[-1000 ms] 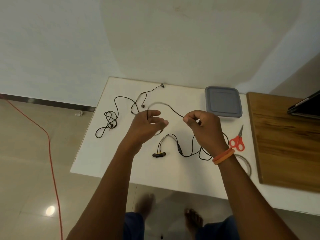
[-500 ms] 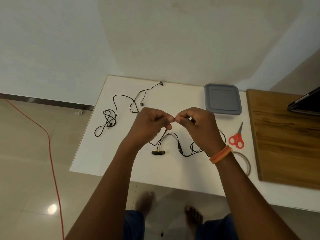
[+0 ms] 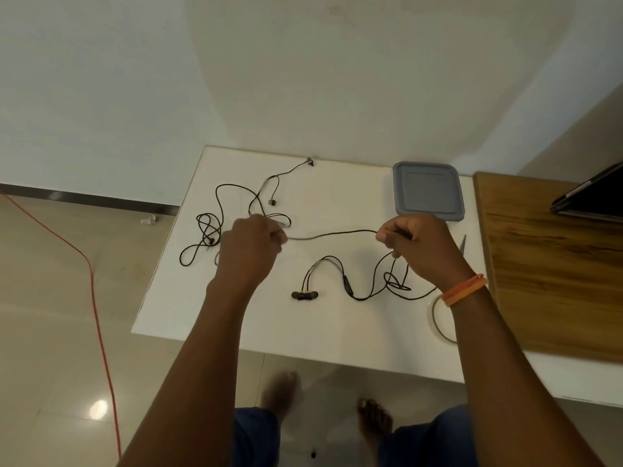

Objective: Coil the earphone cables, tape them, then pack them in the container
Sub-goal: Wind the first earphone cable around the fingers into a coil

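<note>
The white counter point(image 3: 188, 298) carries everything, with a wooden board point(image 3: 553, 264) lying over its right end. At the far right corner of the white surface sits the grey container point(image 3: 428, 190), lid on, so by my reading packing is a long way off. A roll of clear tape point(image 3: 438, 318) lies near the front edge beside the board, partly hidden by the right forearm, and only the blade tip of a pair of scissors point(image 3: 464, 241) shows past the right hand. Two earphone sets are in play. The loose earphone point(image 3: 236, 200) sprawls untouched over the far left part of the counter, its cable knotted near the left edge. The second earphone cable point(image 3: 333, 234) is in hand: a stretch runs nearly taut in the air between the left hand point(image 3: 251, 244), whose fingertips pinch one end, and the right hand point(image 3: 418, 244), fist curled round the cable, while the rest trails down to loops on the counter and ends in the paired earbuds point(image 3: 305, 295) near the middle. This cable looks very light, thin and limp, likely to spring out of a coil and snag on its own loops; the inline remote and the buds are the only stiff parts. I would hold it by a light pinch on the cord itself, wind loose turns round the fingers, and avoid pulling hard at the bud joints, which seem the weakest points.
</note>
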`<state>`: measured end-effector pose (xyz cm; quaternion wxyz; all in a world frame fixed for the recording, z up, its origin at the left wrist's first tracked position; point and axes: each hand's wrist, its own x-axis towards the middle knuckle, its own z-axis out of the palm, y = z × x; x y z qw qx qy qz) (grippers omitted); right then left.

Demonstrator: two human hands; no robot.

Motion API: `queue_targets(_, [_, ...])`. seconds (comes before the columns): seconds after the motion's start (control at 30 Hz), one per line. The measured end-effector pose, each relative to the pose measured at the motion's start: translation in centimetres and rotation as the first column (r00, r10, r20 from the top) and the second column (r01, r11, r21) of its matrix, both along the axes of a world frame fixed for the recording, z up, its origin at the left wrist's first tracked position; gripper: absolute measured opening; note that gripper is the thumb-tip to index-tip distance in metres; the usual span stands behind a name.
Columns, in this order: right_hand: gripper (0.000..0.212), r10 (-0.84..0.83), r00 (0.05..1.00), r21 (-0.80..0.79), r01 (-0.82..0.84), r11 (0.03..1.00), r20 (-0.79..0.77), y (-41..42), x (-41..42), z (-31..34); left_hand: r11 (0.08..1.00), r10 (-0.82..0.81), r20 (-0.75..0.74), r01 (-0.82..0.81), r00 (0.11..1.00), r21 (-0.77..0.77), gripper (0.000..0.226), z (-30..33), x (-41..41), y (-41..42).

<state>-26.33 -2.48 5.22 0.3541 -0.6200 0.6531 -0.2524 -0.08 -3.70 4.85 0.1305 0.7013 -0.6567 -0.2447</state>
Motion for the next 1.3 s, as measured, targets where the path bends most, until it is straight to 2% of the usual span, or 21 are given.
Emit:
queue_targets(0.07, [0.007, 0.003, 0.999, -0.012, -0.003, 1.0, 0.037, 0.0, 0.4, 0.1, 0.976, -0.075, 0.022, 0.069, 0.997, 0.205, 0.027, -0.8, 0.0, 0.0])
queue_targets(0.13, [0.007, 0.02, 0.999, -0.035, -0.018, 0.999, 0.049, 0.0, 1.1, 0.1, 0.951, -0.086, 0.008, 0.079, 0.996, 0.298, 0.023, -1.2, -0.1, -0.1])
queue_targets(0.17, [0.007, 0.031, 0.998, -0.049, -0.029, 0.998, 0.046, 0.0, 1.4, 0.0, 0.948, -0.084, -0.02, 0.086, 0.996, 0.305, 0.015, -1.2, -0.2, -0.2])
queue_targets(0.2, [0.007, 0.046, 0.998, -0.064, -0.043, 0.997, 0.038, -0.1, 1.8, -0.1, 0.953, -0.093, -0.053, 0.104, 0.994, 0.285, 0.019, -1.1, -0.4, -0.2])
queue_targets(0.27, [0.006, 0.089, 0.996, -0.095, -0.087, 0.992, 0.014, 0.0, 2.5, -0.2, 0.965, -0.165, -0.167, 0.195, 0.972, 0.176, 0.043, -0.4, -1.2, -0.1])
queue_targets(0.3, [0.006, 0.111, 0.994, -0.106, -0.11, 0.988, 0.008, 0.0, 2.9, -0.3, 0.966, -0.195, -0.252, 0.23, 0.948, 0.12, 0.047, 0.2, -1.9, 0.0])
queue_targets(0.37, [0.005, 0.139, 0.99, -0.128, -0.137, 0.982, 0.006, 0.1, 3.5, -0.3, 0.955, -0.184, -0.482, 0.273, 0.857, 0.12, 0.04, 1.1, -3.2, 0.2])
queue_targets(0.43, [0.005, 0.146, 0.989, -0.166, -0.143, 0.976, 0.002, 0.2, 3.9, -0.3, 0.944, -0.13, -0.616, 0.287, 0.777, 0.163, 0.025, 1.4, -4.2, 0.6])
queue_targets(0.5, [0.006, 0.147, 0.989, -0.175, -0.141, 0.974, 0.02, 0.2, 4.0, 0.0, 0.963, -0.157, -0.576, 0.254, 0.802, 0.09, 0.015, 1.1, -4.5, 0.7])
queue_targets(0.57, [0.005, 0.134, 0.987, -0.114, -0.124, 0.986, 0.089, 0.2, 3.8, 0.3, 0.977, -0.188, -0.486, 0.212, 0.853, -0.005, 0.015, 0.9, -4.4, 0.6])
queue_targets(0.67, [0.006, 0.08, 0.979, -0.027, -0.076, 0.997, 0.185, 0.1, 2.7, 0.5, 0.99, -0.114, -0.456, 0.065, 0.883, -0.122, 0.015, 1.1, -3.7, 0.2])
queue_targets(0.8, [0.004, 0.048, 0.977, 0.015, -0.052, 0.999, 0.209, 0.0, 1.6, 0.1, 0.968, -0.01, -0.357, -0.081, 0.934, -0.238, 0.018, 0.6, -2.9, 0.1])
queue_targets(0.97, [0.006, 0.001, 0.974, 0.073, -0.018, 0.997, 0.225, 0.1, 1.1, 0.3, 0.901, 0.154, -0.371, -0.284, 0.916, -0.327, 0.02, 0.7, -2.3, -0.1])
queue_targets(1.13, [0.007, 0.042, 0.997, 0.056, -0.046, 0.997, 0.065, 0.0, 1.3, 0.2, 0.889, 0.174, -0.283, -0.274, 0.943, -0.367, 0.022, 0.5, -2.2, 0.0])
queue_targets(1.3, [0.012, -0.078, 0.975, 0.066, 0.066, 0.996, 0.207, -0.2, 0.9, 0.5, 0.9, 0.255, -0.229, -0.318, 0.939, -0.3, 0.021, 0.5, -1.3, -0.2])
